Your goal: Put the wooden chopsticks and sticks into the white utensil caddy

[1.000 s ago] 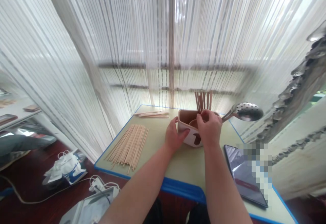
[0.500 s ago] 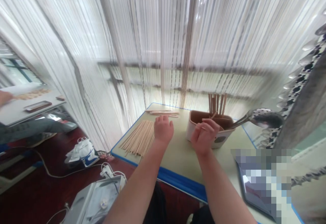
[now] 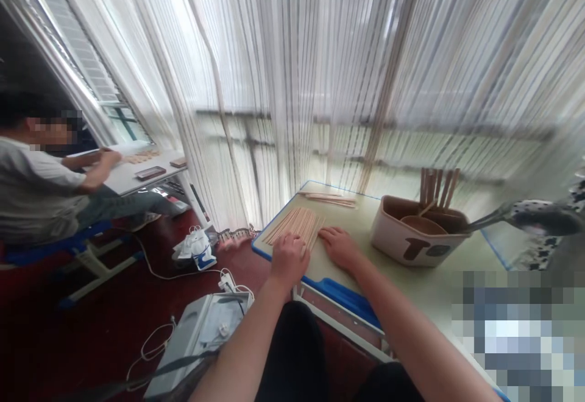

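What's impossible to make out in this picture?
Head view:
Near ends of some thin, pale wooden sticks: hidden by the left hand.
Floor of the white, brown-lined container: hidden by its front wall and contents.
Fine detail of the silver metal ladle: blurred.
Lower right of the pale, blue-edged table: pixelated.

We see through one camera, worn on the person's head, facing forward and down. The forearms (image 3: 411,323) enter at the bottom edge and run away from us, bringing the left hand (image 3: 289,259) and right hand (image 3: 339,246) near the middle of our view. We look obliquely from above onto the near surface (image 3: 425,286), right of centre. Behind it, the curtain (image 3: 283,73) fills our upper view. Our wide view also takes in the floor (image 3: 100,335) and another person (image 3: 41,189), farther off at left.
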Demonstrator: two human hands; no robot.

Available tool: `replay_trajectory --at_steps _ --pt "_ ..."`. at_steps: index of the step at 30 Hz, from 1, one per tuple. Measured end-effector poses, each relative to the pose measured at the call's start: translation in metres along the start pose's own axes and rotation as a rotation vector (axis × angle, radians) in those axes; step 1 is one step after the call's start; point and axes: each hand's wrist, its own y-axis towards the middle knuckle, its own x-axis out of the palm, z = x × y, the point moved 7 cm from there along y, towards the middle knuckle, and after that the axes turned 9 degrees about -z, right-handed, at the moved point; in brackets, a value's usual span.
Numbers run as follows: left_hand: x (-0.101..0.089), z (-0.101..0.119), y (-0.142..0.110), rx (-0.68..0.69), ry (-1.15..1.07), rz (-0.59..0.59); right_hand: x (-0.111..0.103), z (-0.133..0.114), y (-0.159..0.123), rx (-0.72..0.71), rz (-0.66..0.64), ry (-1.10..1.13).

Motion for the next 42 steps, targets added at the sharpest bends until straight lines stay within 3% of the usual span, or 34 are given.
replay_trajectory --at_steps 9,17,21,24,26,28,31,33,39,42 --pt "0.002 0.027 -0.020 0.088 -0.027 -0.054 -0.003 -0.001 -0.009 0.045 0.037 -0.040" --pt "0.009 0.037 -0.018 0.005 0.059 -0.118 -0.001 0.018 -0.013 0.124 0.143 0.060" --pt "0.005 0.027 -0.017 -0.125 0.142 -0.140 -0.005 0.026 -0.020 0.107 0.253 0.188" --pt "0.000 0.022 -0.015 -0.187 0.147 -0.089 -0.019 0.032 -0.030 0.109 0.421 0.300" --pt "-0.004 0.020 -0.014 -0.204 0.107 -0.031 -0.028 0.042 -0.040 0.171 0.560 0.409" --pt "-0.007 0.020 -0.013 -0.209 0.055 0.034 -0.027 0.056 -0.046 0.268 0.609 0.630" --pt "-0.009 0.023 -0.012 -0.148 -0.034 0.106 -0.012 0.071 -0.045 0.377 0.522 0.985" --pt "-0.008 0.023 -0.014 -0.089 -0.094 0.135 -0.007 0.074 -0.043 0.393 0.473 1.096" --pt "0.000 0.017 -0.022 -0.022 -0.160 0.142 -0.015 0.059 -0.043 0.288 0.360 1.308" --pt "0.001 0.020 -0.021 0.006 -0.175 0.134 -0.031 0.042 -0.049 0.187 0.386 1.469"
